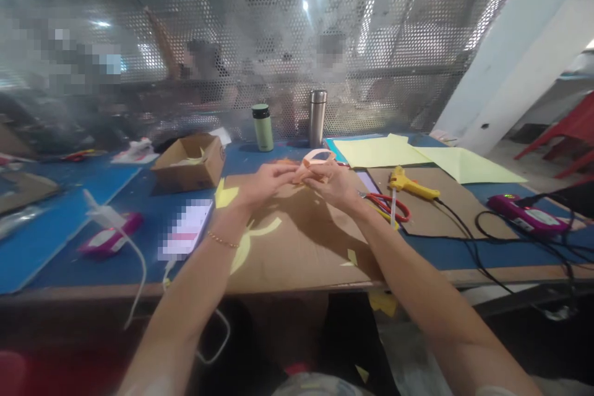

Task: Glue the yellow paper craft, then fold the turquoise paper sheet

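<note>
A peach-coloured looped strip (pixel 319 154), perhaps paper or ribbon, is held between my two hands above a brown cardboard sheet (pixel 297 260). My right hand (pixel 338 187) pinches it from the right, thumb and fingers closed. From the other side, my left hand (pixel 271 183) has its fingertips closed on the strip's left end. My fingers hide part of the strip. Thin yellow paper cuttings (pixel 240 255) lie on the cardboard below my left hand. Red-handled scissors (pixel 394 205) rest to the right of my right hand, partly under a glue stick.
A yellow glue gun (pixel 415 185) with a black cord lies on cardboard at right, before yellow paper sheets (pixel 380 151). A green bottle (pixel 263 130) and steel flask (pixel 317 120) stand behind. Leftward are a cardboard box (pixel 188 174), a phone (pixel 185 229) and a purple power strip (pixel 111 235).
</note>
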`<state>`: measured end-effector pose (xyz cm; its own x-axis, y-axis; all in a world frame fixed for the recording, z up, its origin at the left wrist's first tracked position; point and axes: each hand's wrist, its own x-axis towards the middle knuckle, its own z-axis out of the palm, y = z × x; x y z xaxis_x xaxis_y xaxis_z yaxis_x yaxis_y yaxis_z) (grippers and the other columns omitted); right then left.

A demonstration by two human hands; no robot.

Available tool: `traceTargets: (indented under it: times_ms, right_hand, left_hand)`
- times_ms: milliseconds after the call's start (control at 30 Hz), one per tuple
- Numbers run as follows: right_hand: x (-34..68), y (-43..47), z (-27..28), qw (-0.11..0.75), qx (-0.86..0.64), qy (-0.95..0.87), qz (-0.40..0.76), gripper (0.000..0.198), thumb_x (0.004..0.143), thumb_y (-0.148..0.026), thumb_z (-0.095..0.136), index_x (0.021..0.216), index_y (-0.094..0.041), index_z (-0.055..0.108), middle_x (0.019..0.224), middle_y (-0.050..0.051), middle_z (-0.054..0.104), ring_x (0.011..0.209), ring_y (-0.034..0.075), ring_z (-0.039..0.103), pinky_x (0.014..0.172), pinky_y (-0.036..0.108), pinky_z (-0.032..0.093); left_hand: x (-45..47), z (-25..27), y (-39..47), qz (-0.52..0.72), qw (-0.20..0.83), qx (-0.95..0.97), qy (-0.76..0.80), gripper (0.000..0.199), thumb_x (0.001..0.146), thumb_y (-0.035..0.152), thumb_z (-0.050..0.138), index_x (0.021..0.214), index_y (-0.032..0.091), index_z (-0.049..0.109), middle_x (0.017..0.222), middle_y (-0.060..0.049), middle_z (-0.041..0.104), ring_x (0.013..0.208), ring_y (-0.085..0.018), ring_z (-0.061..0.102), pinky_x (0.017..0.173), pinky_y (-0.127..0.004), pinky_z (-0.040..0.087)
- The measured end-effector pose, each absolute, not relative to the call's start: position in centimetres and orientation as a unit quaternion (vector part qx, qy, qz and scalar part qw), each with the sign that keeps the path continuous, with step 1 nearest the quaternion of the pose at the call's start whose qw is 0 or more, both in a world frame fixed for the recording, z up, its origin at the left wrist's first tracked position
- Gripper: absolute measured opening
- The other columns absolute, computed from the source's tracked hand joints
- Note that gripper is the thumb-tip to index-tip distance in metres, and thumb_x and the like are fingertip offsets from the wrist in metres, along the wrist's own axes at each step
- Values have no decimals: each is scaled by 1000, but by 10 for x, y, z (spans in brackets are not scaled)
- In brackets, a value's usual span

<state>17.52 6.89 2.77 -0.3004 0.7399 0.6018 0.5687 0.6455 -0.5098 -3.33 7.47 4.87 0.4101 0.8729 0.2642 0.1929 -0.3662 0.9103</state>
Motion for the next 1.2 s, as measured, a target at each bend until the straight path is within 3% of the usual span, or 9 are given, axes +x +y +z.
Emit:
traceTargets:
  times_ms: [200,367,467,733,967,1200]
  right_hand:
    - [176,71,29,426,-371,-814,138,17,86,-16,68,81,-25,81,92,3,80,95,23,70,92,38,51]
    - [174,72,29,453,-400,-772,195,16,83,-20,64,77,-22,79,75,0,74,77,19,68,78,33,51]
    - [173,73,28,464,-429,-746,209,16,82,-27,66,69,-20,75,68,0,68,73,20,65,69,32,50]
    - [176,64,36,449,-404,-747,279,14,86,-27,68,75,-22,76,81,2,74,94,25,72,80,34,52]
    - [177,57,47,410,-421,-779,217,17,84,-16,68,79,-25,82,87,3,73,80,19,66,70,31,51]
    - [181,58,47,382,-411,-812,162,23,87,-19,65,88,-30,85,78,3,70,73,19,62,65,32,50]
  left_hand:
    - [-27,45,74,397,417,730,367,21,90,34,69,101,25,84,119,-6,79,116,-26,67,108,-43,46]
    - [-26,48,69,408,418,732,350,27,87,33,73,111,26,82,127,-7,75,120,-25,65,107,-42,47]
    - [-28,49,66,381,432,739,349,35,84,39,78,116,25,80,121,-8,77,113,-26,67,101,-42,50]
    - [-31,46,70,371,429,734,374,34,82,44,79,110,26,83,111,-6,80,101,-24,69,92,-38,51]
    - [-29,49,68,371,417,736,382,30,84,36,76,112,28,83,112,-4,81,103,-23,69,97,-38,49]
    - [-28,47,70,372,402,750,370,31,84,33,74,113,29,82,116,-3,80,108,-23,69,102,-38,49]
